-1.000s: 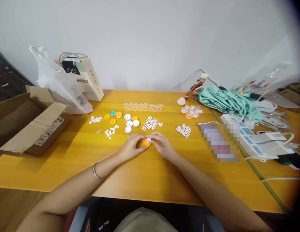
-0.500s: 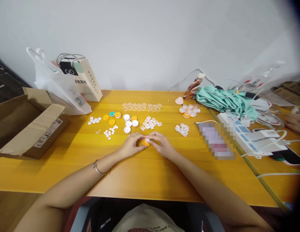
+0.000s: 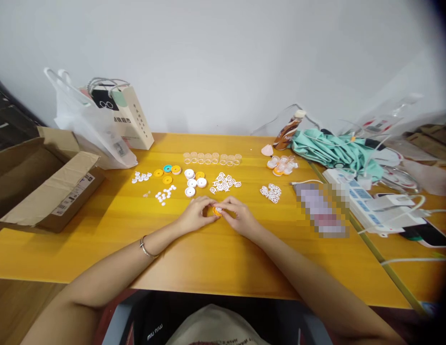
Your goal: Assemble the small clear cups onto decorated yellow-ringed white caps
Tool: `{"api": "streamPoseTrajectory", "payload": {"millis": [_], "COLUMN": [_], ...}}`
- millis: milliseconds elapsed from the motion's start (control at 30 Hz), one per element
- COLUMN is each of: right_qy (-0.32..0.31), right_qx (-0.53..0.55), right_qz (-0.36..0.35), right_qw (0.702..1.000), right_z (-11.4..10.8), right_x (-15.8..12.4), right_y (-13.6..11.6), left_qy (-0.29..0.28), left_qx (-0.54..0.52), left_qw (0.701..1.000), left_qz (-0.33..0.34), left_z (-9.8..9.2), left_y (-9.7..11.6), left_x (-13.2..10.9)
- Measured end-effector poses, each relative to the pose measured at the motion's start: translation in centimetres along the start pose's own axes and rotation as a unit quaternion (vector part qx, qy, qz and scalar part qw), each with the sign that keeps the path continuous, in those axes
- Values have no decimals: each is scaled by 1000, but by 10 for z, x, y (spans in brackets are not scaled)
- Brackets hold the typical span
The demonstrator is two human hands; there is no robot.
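Low over the middle of the table, my left hand [image 3: 196,215] grips an orange round cap [image 3: 216,213] between thumb and fingers. A small white openwork piece [image 3: 219,209] lies at the cap's top, pinched by my right hand [image 3: 241,218]; fingertips partly cover it. Just beyond my hands are a pile of white openwork pieces [image 3: 224,183] and a group of white round caps [image 3: 191,183] with an orange one [image 3: 200,175]. A second openwork pile [image 3: 270,193] lies to the right. Small white parts [image 3: 165,195] are scattered left of the caps.
Clear little cups [image 3: 211,158] stand in a row behind. An open cardboard box [image 3: 57,191] and bags [image 3: 97,129] occupy the left. Along the right are assembled-looking pieces [image 3: 282,165], a bottle [image 3: 290,129], a blurred-out flat object [image 3: 321,211], a teal umbrella [image 3: 330,148] and a power strip [image 3: 359,199].
My right fingers have shifted slightly left over the orange cap, covering more of the white piece. The view has moved a little. Another person's hand at the far right is gone from sight.
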State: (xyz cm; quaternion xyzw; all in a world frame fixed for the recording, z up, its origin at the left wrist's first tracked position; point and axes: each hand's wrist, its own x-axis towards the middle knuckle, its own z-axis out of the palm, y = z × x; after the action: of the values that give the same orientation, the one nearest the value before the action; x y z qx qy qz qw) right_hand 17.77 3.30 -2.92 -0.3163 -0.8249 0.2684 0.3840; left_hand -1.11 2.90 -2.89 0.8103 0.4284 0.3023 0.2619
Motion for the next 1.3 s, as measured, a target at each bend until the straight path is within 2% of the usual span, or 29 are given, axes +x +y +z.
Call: {"api": "streamPoseTrajectory", "payload": {"millis": [133,467,667,733,800,933,967,1000,1100,1200,1300], "right_qy": [8,22,-3,-4,-5,-16,-19,-22,-34,-37,-35], "right_qx": [-23,-2,35,48,43,5,-5,-16,-51,-68,-63], "right_qz": [1,25,13,7,9,50,62,72,86,85,84], "right_qw": [1000,999,999,999,999,999,998,997,994,993,994], "right_z": [-2,0,1,0,-1,-3,-3,-3,-1,1,1], "right_x": [2,1,1,1,0,-1,-1,-2,-2,-2,-2], "right_y": [0,1,3,3,4,6,6,7,8,10,10], "left_qy": [-7,0,-11,7,62,231,241,223,194,172,159], "left_qx": [-3,-1,-30,-49,-52,28,71,111,134,142,139], "left_qw": [1000,1000,999,998,996,970,963,961,959,957,955], "left_qz": [2,4,24,33,23,-70,-99,-123,-158,-187,-209], "left_z": [-1,-1,-3,-10,-22,-62,-73,-83,-103,-109,-107], "left_y": [1,1,2,4,3,-15,-23,-31,-56,-76,-89], "left_x": [0,0,-3,-4,-1,29,41,53,88,109,118]}}
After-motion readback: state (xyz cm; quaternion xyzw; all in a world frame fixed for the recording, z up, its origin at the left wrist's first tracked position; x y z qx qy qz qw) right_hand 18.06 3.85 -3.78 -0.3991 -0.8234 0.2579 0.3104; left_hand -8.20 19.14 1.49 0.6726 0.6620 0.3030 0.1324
